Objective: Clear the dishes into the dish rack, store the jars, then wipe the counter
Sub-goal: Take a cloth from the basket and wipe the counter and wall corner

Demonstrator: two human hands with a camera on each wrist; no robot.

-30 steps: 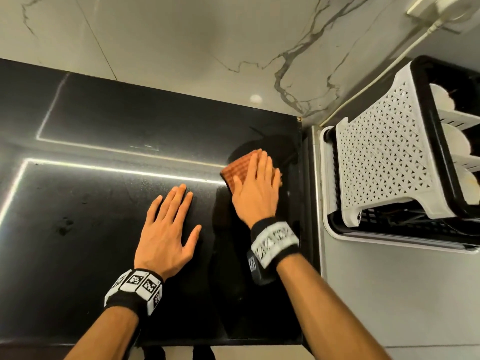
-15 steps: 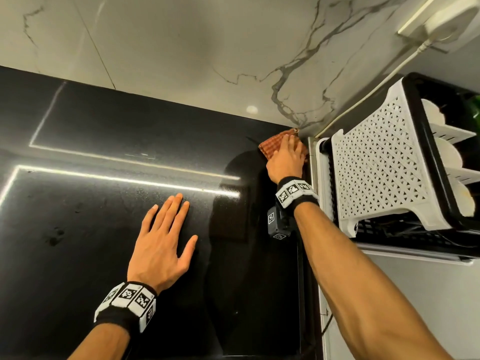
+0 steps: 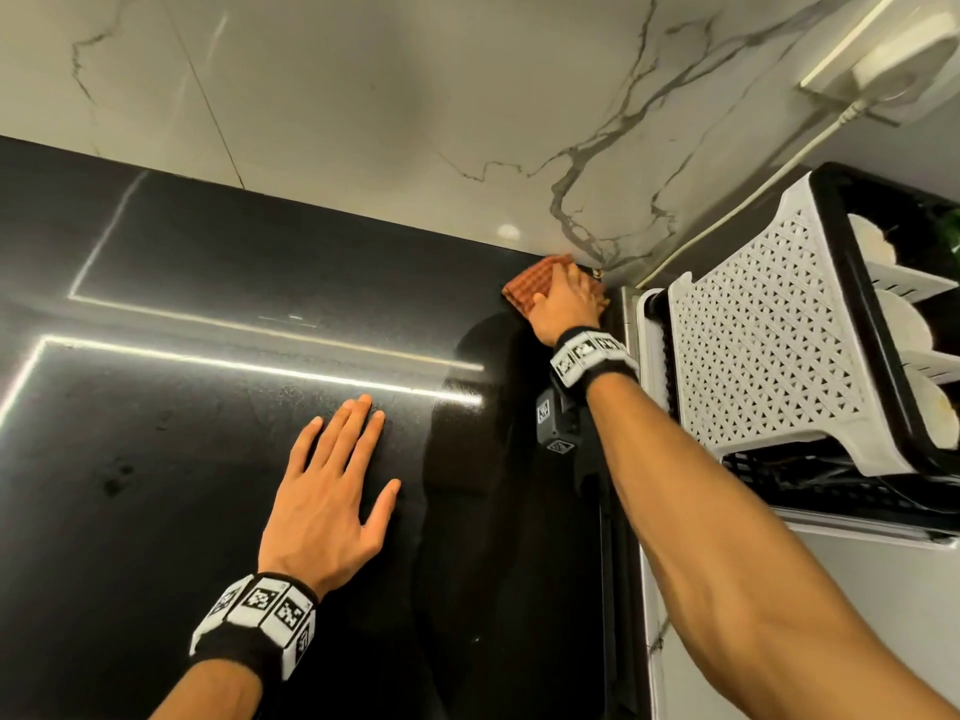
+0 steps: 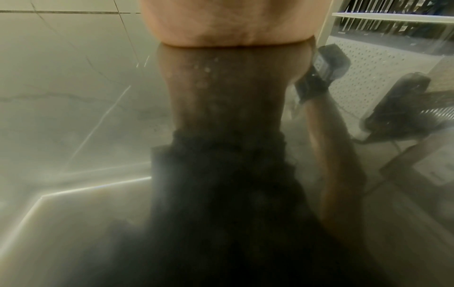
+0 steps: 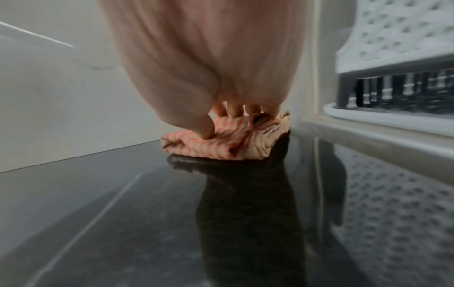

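Note:
An orange checked cloth (image 3: 527,291) lies bunched in the far right corner of the black counter (image 3: 208,459), against the marble wall. My right hand (image 3: 566,304) is on top of it, fingers and thumb curled into its folds. In the right wrist view the thumb digs into the cloth (image 5: 221,143) and the fingertips (image 5: 233,110) bear down from above. My left hand (image 3: 332,491) lies flat on the counter nearer to me, fingers straight, holding nothing. The left wrist view shows only the heel of the left hand (image 4: 228,21) and its reflection.
A white and black dish rack (image 3: 769,345) stands just right of the cloth, with white dishes (image 3: 893,324) upright in it. Its perforated side (image 5: 398,38) is close to my right hand. A plug and white cord (image 3: 883,59) run down the wall behind it.
My right hand has slid the cloth away from me, from the counter's middle right into the far corner by the wall. The left hand has stayed flat in place.

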